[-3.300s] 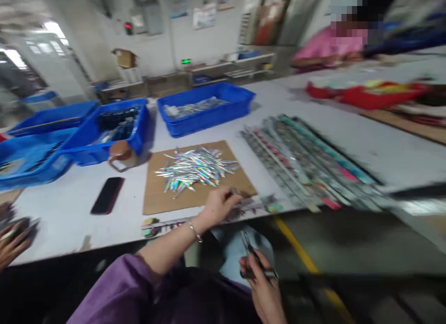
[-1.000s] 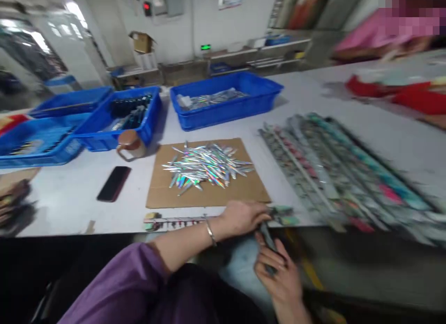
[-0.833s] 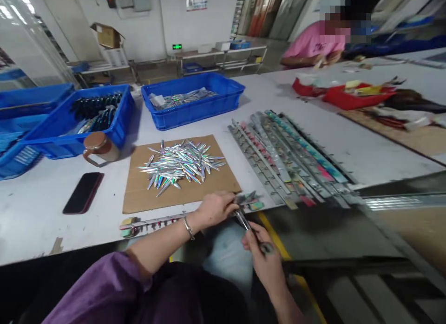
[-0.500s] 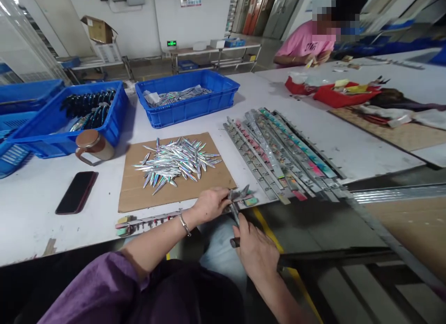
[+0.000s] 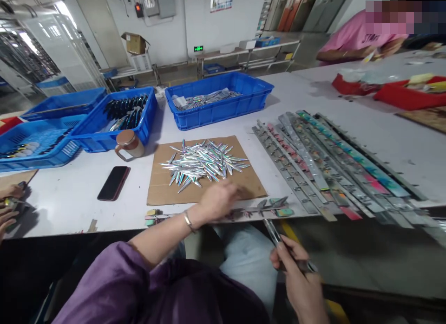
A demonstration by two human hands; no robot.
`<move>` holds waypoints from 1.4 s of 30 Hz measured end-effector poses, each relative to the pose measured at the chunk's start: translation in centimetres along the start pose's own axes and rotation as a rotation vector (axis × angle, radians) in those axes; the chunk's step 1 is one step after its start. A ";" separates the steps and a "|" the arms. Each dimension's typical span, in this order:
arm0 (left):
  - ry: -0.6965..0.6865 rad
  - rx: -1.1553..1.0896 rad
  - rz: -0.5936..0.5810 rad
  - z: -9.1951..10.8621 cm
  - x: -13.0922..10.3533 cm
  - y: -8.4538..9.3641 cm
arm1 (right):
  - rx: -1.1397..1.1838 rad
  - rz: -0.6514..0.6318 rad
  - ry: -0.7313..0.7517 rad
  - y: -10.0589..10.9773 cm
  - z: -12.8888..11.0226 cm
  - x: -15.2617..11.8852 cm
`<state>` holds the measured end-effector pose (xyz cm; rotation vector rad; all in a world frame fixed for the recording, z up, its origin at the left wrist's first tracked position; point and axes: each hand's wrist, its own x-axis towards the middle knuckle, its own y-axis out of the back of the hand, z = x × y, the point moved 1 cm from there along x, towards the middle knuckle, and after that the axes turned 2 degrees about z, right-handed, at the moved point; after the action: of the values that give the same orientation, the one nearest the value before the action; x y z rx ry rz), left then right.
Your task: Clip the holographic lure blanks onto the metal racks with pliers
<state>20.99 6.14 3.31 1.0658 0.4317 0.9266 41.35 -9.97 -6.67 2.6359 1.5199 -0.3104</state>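
Observation:
Silvery fish-shaped pieces (image 5: 205, 161) lie heaped on a brown cardboard sheet (image 5: 162, 189). My left hand (image 5: 221, 201) is over the sheet's front edge, near the pile; its fingers are blurred by motion. Along the table's front edge runs a narrow strip (image 5: 244, 212) with small clips, a green block at its right end and silvery pieces standing near that end. My right hand (image 5: 296, 263) is closed around a metal tool (image 5: 272, 231), whose tip points up toward the strip.
Many clip strips (image 5: 334, 161) lie on the right. Behind the cardboard stands a blue bin (image 5: 219, 110); a mug (image 5: 129, 145) and phone (image 5: 113, 183) are to its left. Another person's hands (image 5: 10, 208) show at far left; a person in pink (image 5: 351, 41) sits at back right.
My left hand has left the tool's tip and moved toward the pile. My right hand has drawn the tool down, away from the strip. The view has turned left.

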 end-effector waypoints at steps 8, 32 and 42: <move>0.520 0.532 -0.270 -8.6 -3.6 6.9 | 0.037 0.062 -0.135 -1.0 1.7 -3.5; 0.156 -0.996 0.186 -1.7 -0.4 -0.5 | 0.519 -0.039 -0.286 -5.9 -1.5 -3.1; 0.071 -0.718 0.192 -0.8 -0.2 -3.0 | -0.510 0.004 0.304 -7.2 1.0 -1.7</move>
<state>21.57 5.93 0.27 0.4200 0.0323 1.1714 34.23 -7.96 -7.06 2.3404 1.4255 0.4426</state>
